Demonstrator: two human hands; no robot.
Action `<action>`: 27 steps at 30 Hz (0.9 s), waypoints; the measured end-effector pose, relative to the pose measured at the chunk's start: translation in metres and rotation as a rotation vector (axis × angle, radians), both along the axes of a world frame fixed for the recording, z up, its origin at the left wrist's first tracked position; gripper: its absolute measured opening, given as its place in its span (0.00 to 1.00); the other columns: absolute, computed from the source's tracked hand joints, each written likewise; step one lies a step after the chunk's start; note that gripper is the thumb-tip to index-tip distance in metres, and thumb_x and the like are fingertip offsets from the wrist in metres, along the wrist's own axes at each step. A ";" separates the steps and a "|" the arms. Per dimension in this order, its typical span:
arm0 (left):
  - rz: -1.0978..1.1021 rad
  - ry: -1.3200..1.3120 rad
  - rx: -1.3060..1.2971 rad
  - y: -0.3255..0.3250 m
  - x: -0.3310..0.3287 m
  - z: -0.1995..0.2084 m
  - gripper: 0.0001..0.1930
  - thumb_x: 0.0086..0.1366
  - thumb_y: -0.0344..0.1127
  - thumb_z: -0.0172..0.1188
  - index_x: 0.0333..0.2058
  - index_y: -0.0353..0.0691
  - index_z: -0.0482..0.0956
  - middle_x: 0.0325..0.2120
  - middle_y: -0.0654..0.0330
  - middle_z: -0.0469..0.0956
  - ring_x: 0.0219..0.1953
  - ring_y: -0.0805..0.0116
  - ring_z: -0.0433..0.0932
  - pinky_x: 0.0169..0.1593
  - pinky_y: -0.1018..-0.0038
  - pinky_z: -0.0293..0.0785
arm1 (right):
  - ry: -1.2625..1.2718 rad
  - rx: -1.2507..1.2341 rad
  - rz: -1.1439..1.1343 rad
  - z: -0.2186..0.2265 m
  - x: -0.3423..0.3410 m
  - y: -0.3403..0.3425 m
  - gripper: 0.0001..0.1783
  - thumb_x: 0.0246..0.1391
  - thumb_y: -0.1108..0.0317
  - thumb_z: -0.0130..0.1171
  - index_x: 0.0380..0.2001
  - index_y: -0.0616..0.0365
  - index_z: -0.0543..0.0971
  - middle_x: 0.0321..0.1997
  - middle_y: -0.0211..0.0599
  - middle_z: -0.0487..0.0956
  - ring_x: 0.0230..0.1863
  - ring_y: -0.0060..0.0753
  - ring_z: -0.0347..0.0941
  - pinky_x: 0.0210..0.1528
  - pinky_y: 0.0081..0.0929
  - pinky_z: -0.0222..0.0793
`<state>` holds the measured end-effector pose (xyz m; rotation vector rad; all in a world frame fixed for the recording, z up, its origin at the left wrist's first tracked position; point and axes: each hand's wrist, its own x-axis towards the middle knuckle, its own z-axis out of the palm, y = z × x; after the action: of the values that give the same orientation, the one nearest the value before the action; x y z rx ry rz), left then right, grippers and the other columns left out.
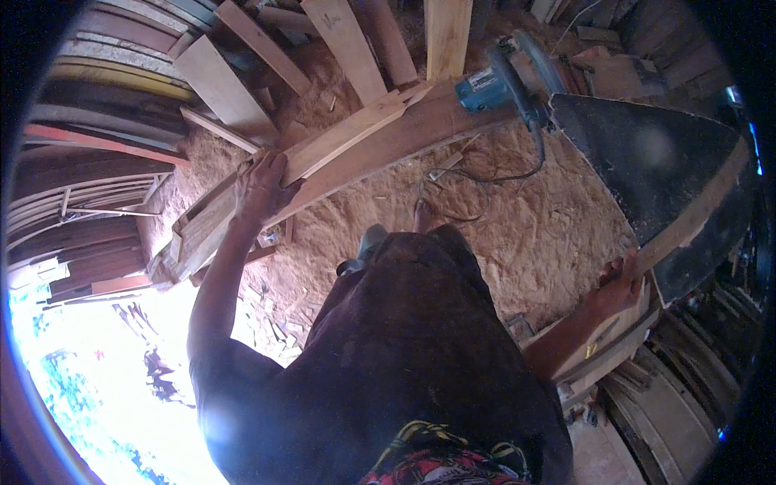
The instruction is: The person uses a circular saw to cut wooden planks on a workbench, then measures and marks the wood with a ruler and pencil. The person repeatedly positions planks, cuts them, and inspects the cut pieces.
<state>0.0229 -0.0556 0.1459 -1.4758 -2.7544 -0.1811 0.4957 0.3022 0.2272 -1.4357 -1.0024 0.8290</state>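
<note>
Head view shows one left hand [263, 187] spread on one pale board [343, 137], one right hand [616, 284] gripping one wooden strip [697, 210].

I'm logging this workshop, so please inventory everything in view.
power tool: one, blue, top right of centre
cord: one visible, dark, below the tool
light boards: count unclear, tan, under and beyond the left hand
long board: one, brown, beneath them
dark panel: one, blackish, right
wooden strip: one, tan, across the panel
other timber: many, mixed browns, around the edges
sawdust: uncountable, orange-tan, floor
shirt: one, dark, lower centre
foot: one, bare, centre
left hand: one, bare, on light boards
right hand: one, bare, at the strip's lower end
</note>
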 end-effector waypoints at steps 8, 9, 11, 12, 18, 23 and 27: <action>-0.016 -0.066 0.043 0.003 0.003 0.000 0.27 0.54 0.51 0.74 0.45 0.42 0.76 0.45 0.50 0.79 0.48 0.48 0.80 0.51 0.52 0.75 | 0.024 0.007 0.044 0.001 0.001 -0.009 0.10 0.57 0.63 0.73 0.36 0.56 0.83 0.23 0.27 0.77 0.20 0.20 0.70 0.20 0.19 0.57; -0.031 -0.080 0.074 0.006 0.002 0.001 0.27 0.53 0.51 0.75 0.45 0.42 0.76 0.45 0.49 0.79 0.48 0.47 0.80 0.50 0.52 0.76 | 0.026 0.008 0.045 0.000 0.002 -0.009 0.11 0.57 0.62 0.73 0.36 0.56 0.83 0.23 0.27 0.77 0.20 0.20 0.71 0.20 0.18 0.58; -0.008 -0.151 0.033 0.018 0.003 0.002 0.29 0.53 0.49 0.75 0.49 0.42 0.77 0.46 0.49 0.79 0.49 0.47 0.80 0.51 0.52 0.76 | 0.029 0.010 0.046 -0.003 0.004 -0.010 0.11 0.57 0.62 0.72 0.35 0.56 0.82 0.24 0.26 0.77 0.21 0.19 0.71 0.20 0.18 0.59; 0.006 -0.185 0.011 0.024 0.004 0.002 0.30 0.53 0.48 0.75 0.50 0.41 0.77 0.46 0.49 0.79 0.49 0.47 0.80 0.52 0.52 0.77 | 0.024 0.015 0.047 -0.004 0.004 -0.010 0.11 0.57 0.62 0.72 0.35 0.56 0.82 0.24 0.26 0.77 0.21 0.19 0.72 0.20 0.18 0.60; -0.104 -0.524 0.004 0.046 -0.003 -0.008 0.36 0.55 0.44 0.76 0.60 0.41 0.73 0.49 0.44 0.81 0.51 0.42 0.81 0.54 0.53 0.78 | 0.031 -0.007 0.018 0.001 -0.004 -0.016 0.11 0.57 0.63 0.72 0.35 0.56 0.82 0.25 0.27 0.78 0.23 0.20 0.73 0.21 0.18 0.63; -0.047 -0.455 0.103 0.023 0.006 0.010 0.37 0.56 0.34 0.72 0.65 0.40 0.70 0.50 0.42 0.82 0.55 0.44 0.81 0.57 0.56 0.77 | -0.011 -0.048 0.065 -0.009 -0.009 -0.015 0.13 0.57 0.60 0.72 0.39 0.57 0.84 0.29 0.29 0.81 0.25 0.21 0.74 0.22 0.17 0.63; 0.300 -0.491 0.265 0.002 0.038 0.091 0.38 0.57 0.28 0.67 0.67 0.37 0.66 0.51 0.40 0.81 0.56 0.53 0.81 0.59 0.62 0.76 | -0.059 -0.069 0.150 -0.003 -0.031 -0.020 0.16 0.59 0.57 0.70 0.43 0.57 0.84 0.31 0.27 0.80 0.28 0.19 0.71 0.25 0.18 0.62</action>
<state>0.0610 -0.0532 0.2372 -1.0463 -3.1028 -0.9737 0.4652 0.2823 0.2238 -1.4634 -1.1468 0.9421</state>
